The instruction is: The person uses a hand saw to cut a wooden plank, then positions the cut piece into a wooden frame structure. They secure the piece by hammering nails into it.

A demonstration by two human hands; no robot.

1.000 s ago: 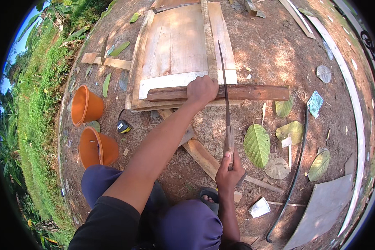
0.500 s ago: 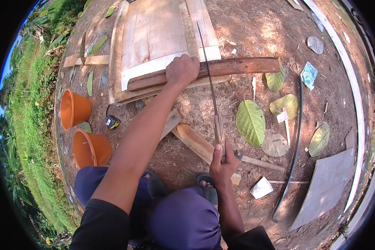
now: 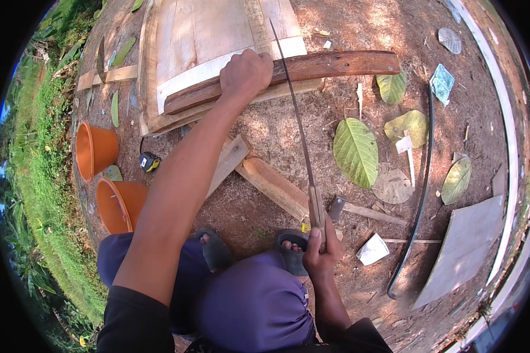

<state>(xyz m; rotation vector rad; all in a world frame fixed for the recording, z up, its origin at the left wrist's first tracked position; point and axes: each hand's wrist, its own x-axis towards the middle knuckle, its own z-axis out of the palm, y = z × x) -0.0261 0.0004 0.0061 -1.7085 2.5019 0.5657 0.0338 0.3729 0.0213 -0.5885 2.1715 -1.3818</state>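
Note:
My left hand (image 3: 247,73) is closed over a reddish-brown wooden beam (image 3: 353,63) and presses it on the end of a pale wooden panel (image 3: 209,38) with a raised frame. The beam's right end sticks out past the panel. My right hand (image 3: 324,253) grips the wooden handle of a handsaw (image 3: 301,130). Its thin dark blade, seen nearly edge-on, lies across the beam just right of my left hand, with the tip pointing away over the panel. How deep the blade sits in the wood I cannot tell.
On the dirt lie a hammer (image 3: 359,212), wood offcuts (image 3: 274,185), a tape measure (image 3: 149,161), large leaves (image 3: 355,153), a white cup (image 3: 372,250), a black strip (image 3: 421,206) and a grey board (image 3: 462,250). Two orange buckets (image 3: 103,152) stand left. My sandaled feet (image 3: 218,250) are close below.
My right hand has drawn the saw back toward me, so more blade shows on the near side of the beam. My left hand keeps its grip. The whole view has shifted slightly.

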